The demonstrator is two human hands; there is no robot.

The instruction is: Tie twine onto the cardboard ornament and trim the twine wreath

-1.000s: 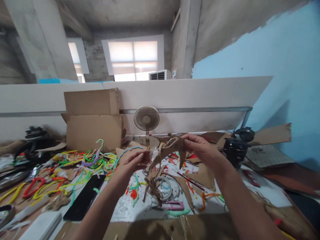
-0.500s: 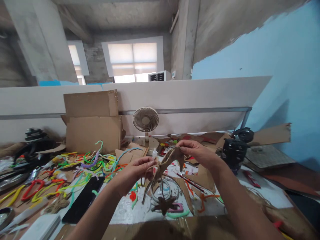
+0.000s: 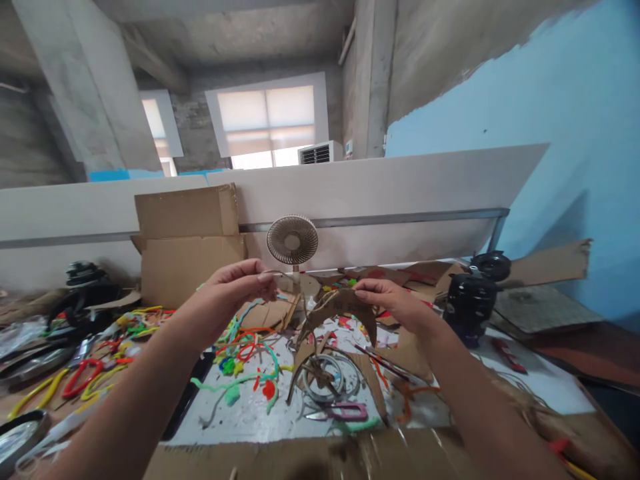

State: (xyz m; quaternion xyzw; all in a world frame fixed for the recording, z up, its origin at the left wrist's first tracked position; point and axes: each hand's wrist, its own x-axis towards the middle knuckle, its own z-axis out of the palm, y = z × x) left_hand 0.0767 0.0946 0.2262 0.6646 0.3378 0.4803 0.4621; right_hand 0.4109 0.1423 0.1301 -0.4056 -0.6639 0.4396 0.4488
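My right hand (image 3: 387, 298) pinches the upper edge of a brown cardboard cut-out (image 3: 330, 313) with pointed legs, held above the table. My left hand (image 3: 235, 283) is raised to the left of it, fingers pinched on a thin jute string (image 3: 287, 275) that runs toward the cut-out. Below the cut-out lie a roll of clear tape (image 3: 327, 375) and pink-handled scissors (image 3: 345, 411).
Coloured pipe cleaners (image 3: 240, 347) are strewn over the left and middle of the table. An open cardboard box (image 3: 187, 243) and a small fan (image 3: 293, 240) stand at the back. A black round object (image 3: 470, 303) sits right. A black phone (image 3: 187, 397) lies left of centre.
My left hand has risen and moved left, away from the cut-out, drawing the string out. My right hand has stayed on the cut-out, which has turned a little.
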